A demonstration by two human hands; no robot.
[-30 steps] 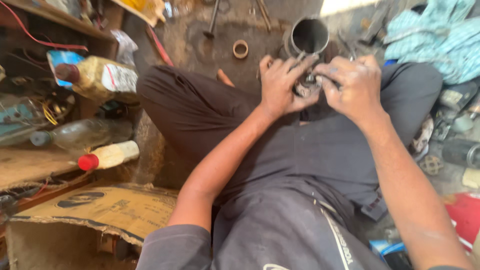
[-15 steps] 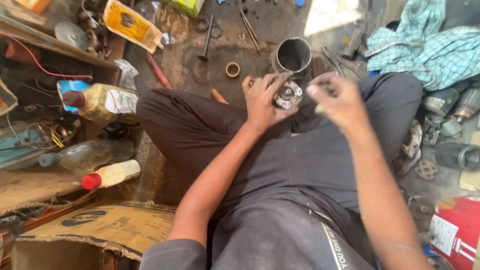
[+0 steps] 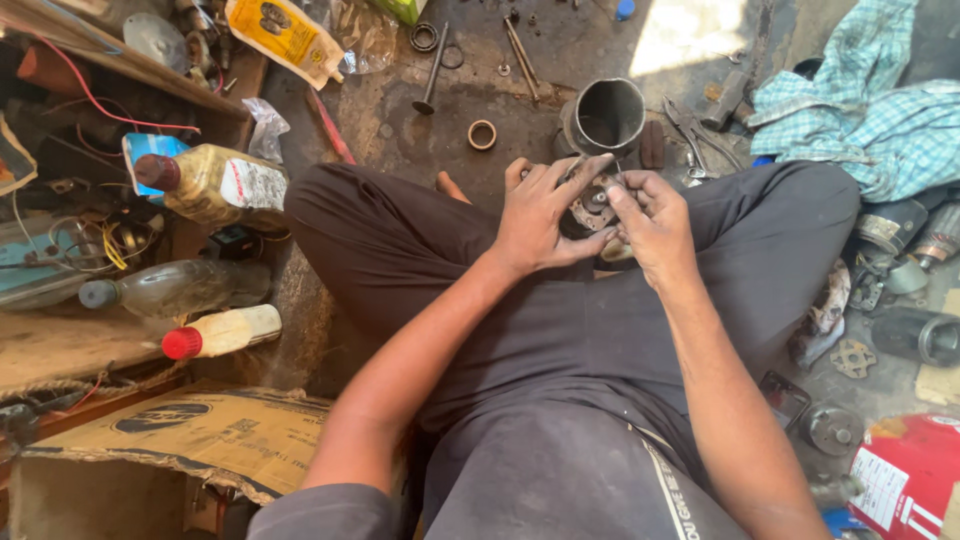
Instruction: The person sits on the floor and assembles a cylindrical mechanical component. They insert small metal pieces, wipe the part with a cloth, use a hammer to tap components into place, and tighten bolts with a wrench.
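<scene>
I sit cross-legged on a grimy floor. My left hand (image 3: 545, 215) cups a small round grey metal part (image 3: 592, 203) with cut-outs and a central hub, held over my lap. My right hand (image 3: 650, 225) meets it from the right, fingertips pressed on the part's face. Both hands grip the part together. Just beyond my fingers a dark metal cylinder housing (image 3: 603, 117) stands upright on the floor.
A brass ring (image 3: 482, 134), a long bolt (image 3: 432, 75), pliers (image 3: 692, 128) and a checked cloth (image 3: 850, 110) lie ahead. Oil bottles (image 3: 210, 182) and a red-capped bottle (image 3: 222, 331) sit left. Motor parts (image 3: 915, 335) lie right, cardboard (image 3: 190, 435) near left.
My right hand, which had lifted away to the right half a second ago, has come back onto the metal part. The view has shifted down slightly.
</scene>
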